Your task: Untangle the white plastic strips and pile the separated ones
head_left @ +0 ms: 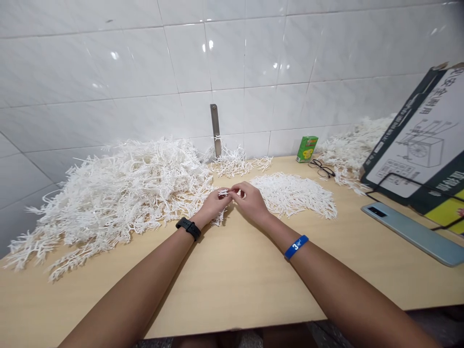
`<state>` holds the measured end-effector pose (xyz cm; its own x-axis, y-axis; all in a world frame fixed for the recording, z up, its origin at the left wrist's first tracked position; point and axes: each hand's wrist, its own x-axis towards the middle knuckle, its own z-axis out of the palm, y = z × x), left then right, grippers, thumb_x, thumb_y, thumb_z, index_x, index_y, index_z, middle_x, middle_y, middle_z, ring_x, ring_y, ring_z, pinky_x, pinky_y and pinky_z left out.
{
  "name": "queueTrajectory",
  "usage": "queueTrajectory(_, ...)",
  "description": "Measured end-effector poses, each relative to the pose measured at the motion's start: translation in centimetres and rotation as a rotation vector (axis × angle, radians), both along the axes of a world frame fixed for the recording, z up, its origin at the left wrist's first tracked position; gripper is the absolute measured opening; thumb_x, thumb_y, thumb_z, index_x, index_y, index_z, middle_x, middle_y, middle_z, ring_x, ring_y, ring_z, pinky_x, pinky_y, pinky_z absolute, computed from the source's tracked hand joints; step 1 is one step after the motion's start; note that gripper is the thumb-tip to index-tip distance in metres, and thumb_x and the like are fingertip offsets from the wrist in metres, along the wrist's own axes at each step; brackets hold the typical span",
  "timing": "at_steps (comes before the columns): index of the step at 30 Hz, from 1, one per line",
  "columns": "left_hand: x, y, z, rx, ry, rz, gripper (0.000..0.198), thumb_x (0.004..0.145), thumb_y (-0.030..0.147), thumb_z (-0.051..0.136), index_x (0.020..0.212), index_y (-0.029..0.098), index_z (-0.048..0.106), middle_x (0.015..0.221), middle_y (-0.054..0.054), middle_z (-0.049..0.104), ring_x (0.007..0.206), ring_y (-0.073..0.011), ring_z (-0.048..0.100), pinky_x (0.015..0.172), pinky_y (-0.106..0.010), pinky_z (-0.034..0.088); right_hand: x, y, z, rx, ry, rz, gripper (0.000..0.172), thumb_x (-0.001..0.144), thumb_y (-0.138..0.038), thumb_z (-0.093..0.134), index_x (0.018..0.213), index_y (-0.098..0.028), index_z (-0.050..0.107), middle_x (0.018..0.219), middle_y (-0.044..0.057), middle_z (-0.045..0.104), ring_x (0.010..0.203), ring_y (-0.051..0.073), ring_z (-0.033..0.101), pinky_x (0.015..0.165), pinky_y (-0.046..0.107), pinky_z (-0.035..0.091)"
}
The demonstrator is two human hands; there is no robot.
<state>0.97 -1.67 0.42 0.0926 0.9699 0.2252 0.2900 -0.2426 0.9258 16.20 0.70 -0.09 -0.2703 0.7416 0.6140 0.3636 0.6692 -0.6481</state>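
While pinching white pieces [223, 193] between left hand [213, 205] and right hand [253, 202] mid-frame, apparently separating them; next, probably needing a gentle tug.

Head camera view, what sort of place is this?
Probably an indoor workspace, perhaps a small workshop or a home: a tiled wall, a wood-toned table and a large heap of white branching pieces.

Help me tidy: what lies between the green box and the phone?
In the head view, glasses and then some white pieces lie between the green box and phone.
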Motion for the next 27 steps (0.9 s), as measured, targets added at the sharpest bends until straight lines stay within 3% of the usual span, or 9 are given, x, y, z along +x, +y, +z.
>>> queueTrajectory(6,-0.02,0.36,-0.6,0.123,0.14,-0.045,0.024,0.074,0.021,0.054,0.093,0.014,0.067,0.088,-0.005,0.067,0.085,-0.0177,0.059,0.078,-0.028,0.045,-0.6,-0.21,-0.15,-0.098,-0.048,0.044,0.009,0.082,-0.028,0.063,0.082,-0.02,0.068,0.084,0.002,0.067,0.076,0.015,0.057,0.071,0.028,0.042)
queueTrajectory(14,0.32,-0.06,-0.37,0.098,0.261,-0.072,0.024,0.077,0.024,0.052,0.093,0.015,0.067,0.082,-0.003,0.066,0.074,-0.0156,0.056,0.068,-0.026,0.043,-0.47,-0.26,-0.11,-0.173,-0.104,-0.08,0.012,0.08,-0.027,0.059,0.072,-0.019,0.065,0.077,0.002,0.066,0.07,0.015,0.056,0.065,0.027,0.04)
queueTrajectory(21,0.18,-0.09,-0.13,0.031,0.107,-0.06,0.024,0.079,0.033,0.054,0.09,0.015,0.065,0.08,-0.002,0.063,0.072,-0.0139,0.054,0.065,-0.025,0.042,-0.26,0.07,-0.23,-0.208,-0.022,-0.089,0.017,0.082,-0.026,0.054,0.07,-0.019,0.065,0.073,0.001,0.066,0.068,0.015,0.055,0.065,0.027,0.04)
queueTrajectory(27,0.23,-0.04,-0.13,-0.064,-0.022,0.071,0.018,0.077,0.033,0.056,0.084,0.016,0.057,0.064,0.003,0.048,0.057,-0.0097,0.042,0.054,-0.023,0.034,-0.19,0.23,-0.39,-0.136,0.01,-0.094,0.018,0.083,-0.027,0.055,0.075,-0.02,0.069,0.079,0.003,0.067,0.071,0.015,0.057,0.067,0.027,0.041)
